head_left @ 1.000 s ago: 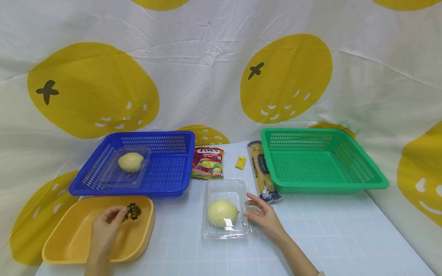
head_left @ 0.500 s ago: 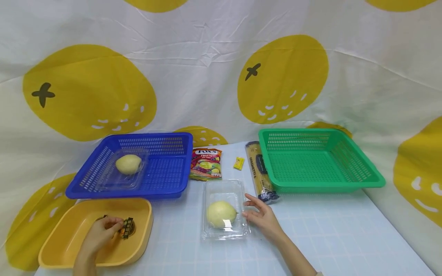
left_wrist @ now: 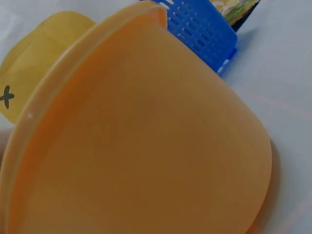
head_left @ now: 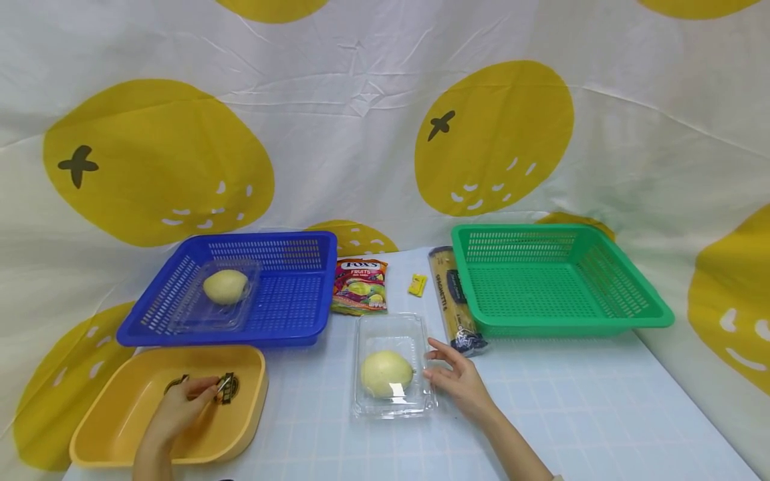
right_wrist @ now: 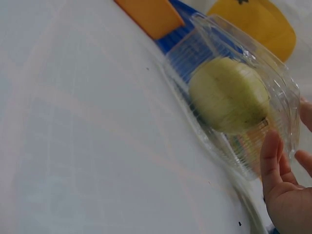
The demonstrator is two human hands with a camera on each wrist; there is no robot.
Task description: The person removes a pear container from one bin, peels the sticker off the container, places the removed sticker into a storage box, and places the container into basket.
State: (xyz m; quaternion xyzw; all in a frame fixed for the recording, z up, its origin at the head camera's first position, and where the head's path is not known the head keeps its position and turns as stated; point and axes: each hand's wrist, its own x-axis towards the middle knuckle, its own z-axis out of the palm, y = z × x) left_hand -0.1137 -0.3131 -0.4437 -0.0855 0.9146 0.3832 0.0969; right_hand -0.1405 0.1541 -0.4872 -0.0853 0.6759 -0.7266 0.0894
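Observation:
My left hand (head_left: 180, 409) is inside the orange basin (head_left: 123, 427), thumb and fingers pinching a small packet (head_left: 227, 389) with dark and gold print, partly hidden by the hand. The left wrist view shows mostly the outer wall of the basin (left_wrist: 146, 122), with that hand's work hidden. In the centre lies a clear plastic clamshell box (head_left: 394, 332) holding a pale yellow-green melon-like fruit (head_left: 385, 374). My right hand (head_left: 462, 384) stands at its right side, fingers loosely bent, fingertips right at the box edge. The right wrist view also shows the fruit (right_wrist: 228, 95) through the plastic.
A blue basket (head_left: 289, 294) behind the basin holds another boxed fruit (head_left: 225, 287). Behind the clear box lie a Fox's candy bag (head_left: 359, 287) and a small yellow wrapped sweet (head_left: 418, 284). A spaghetti pack (head_left: 451, 294) lies beside a green basket (head_left: 541, 294) at right.
My left hand has lowered the packet deeper into the basin, then turned it slightly. The right hand has stayed beside the clear box. The head view has shifted a little.

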